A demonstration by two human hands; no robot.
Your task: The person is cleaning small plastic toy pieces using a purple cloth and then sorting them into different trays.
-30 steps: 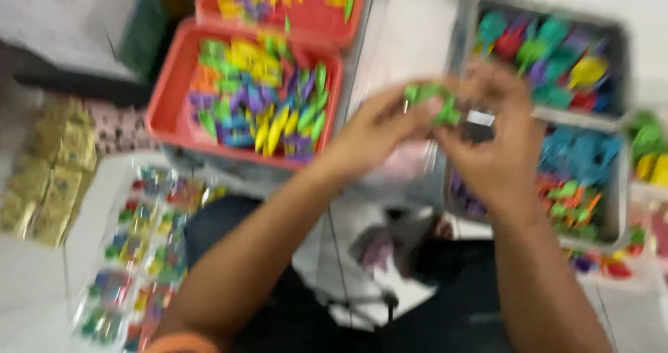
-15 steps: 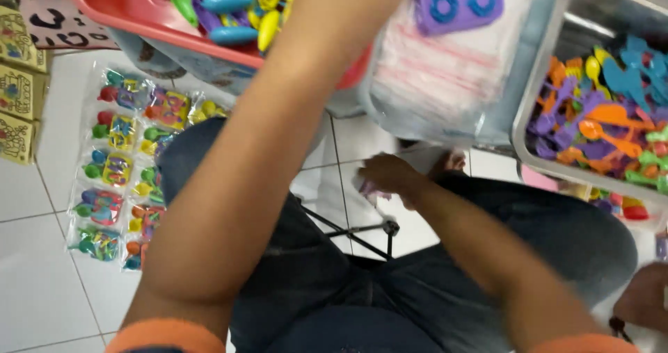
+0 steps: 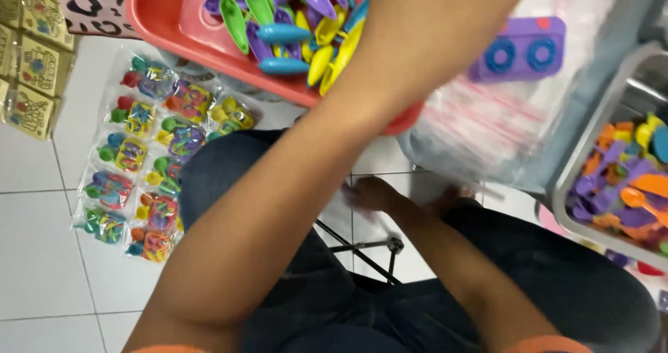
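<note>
The left arm runs up across the middle of the view, over the red tray [image 3: 149, 9], and its hand passes out of the top edge — the fingers cannot be seen, so their state cannot be told. The right hand [image 3: 372, 193] is low, between the knees, down near the white floor tiles [image 3: 42, 255], just under the stack of clear bags [image 3: 480, 127]. It is blurred; the fingers seem curled around something pale, but whether they pinch it or only touch it cannot be told.

The red tray holds boat-shaped plastic pieces [image 3: 292, 29] in green, yellow, blue and purple, piled loosely. A purple block [image 3: 518, 50] with two blue rings lies on top of the clear bags, right of the tray. At the right edge a metal bin [image 3: 567, 200] is full of small toys [image 3: 626, 186] in orange, purple and yellow.

On the floor to the left, filled packets [image 3: 139, 158] lie in rows — each with bright pieces inside. Yellow boxes [image 3: 31, 61] lie beside them, farther left.
</note>
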